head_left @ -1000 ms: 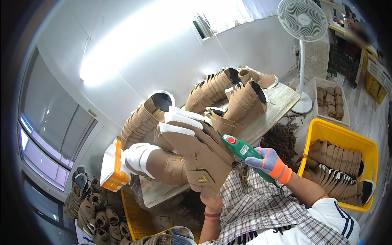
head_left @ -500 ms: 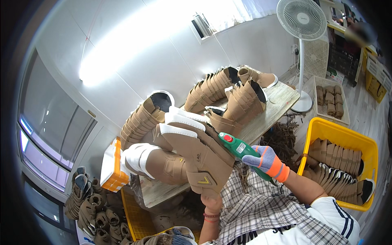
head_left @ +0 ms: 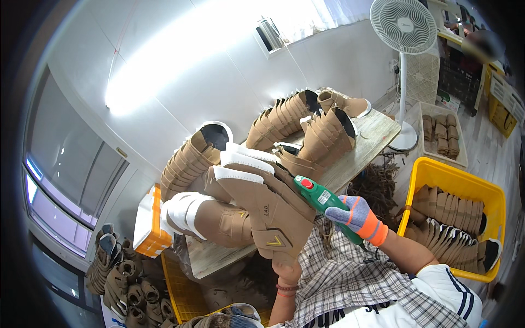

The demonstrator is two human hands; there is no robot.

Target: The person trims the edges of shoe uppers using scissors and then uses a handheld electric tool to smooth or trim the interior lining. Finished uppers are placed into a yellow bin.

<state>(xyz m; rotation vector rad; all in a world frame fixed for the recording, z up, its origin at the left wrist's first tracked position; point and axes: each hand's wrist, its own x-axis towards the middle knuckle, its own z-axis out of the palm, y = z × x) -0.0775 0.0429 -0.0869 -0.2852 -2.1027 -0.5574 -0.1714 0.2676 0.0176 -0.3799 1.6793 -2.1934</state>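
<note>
Several tan shoe uppers (head_left: 273,210) with white stitched edges are held up in a bunch by my left hand (head_left: 286,268). Its wrist wears a red bead bracelet, and most of its fingers are hidden behind the uppers. In a grey and orange work glove, my right hand (head_left: 359,217) is closed around a green hand-held power tool (head_left: 322,199) with a red button. The tool's front end is at the right edge of the bunch; whether it touches cannot be made out. Left of the bunch, more tan uppers with white edges (head_left: 216,221) lie stacked on the table.
Nested stacks of tan uppers (head_left: 191,164) stand on the wooden table (head_left: 366,145). A yellow crate (head_left: 421,177) of uppers sits at right, beside a white bin (head_left: 462,156). Behind it stands a fan (head_left: 403,82). Lower left are a yellow basket (head_left: 180,290) and piled uppers (head_left: 128,273).
Both hands stay almost in place. The tool and my right hand have shifted very slightly, and the held uppers have moved a little with my left hand.
</note>
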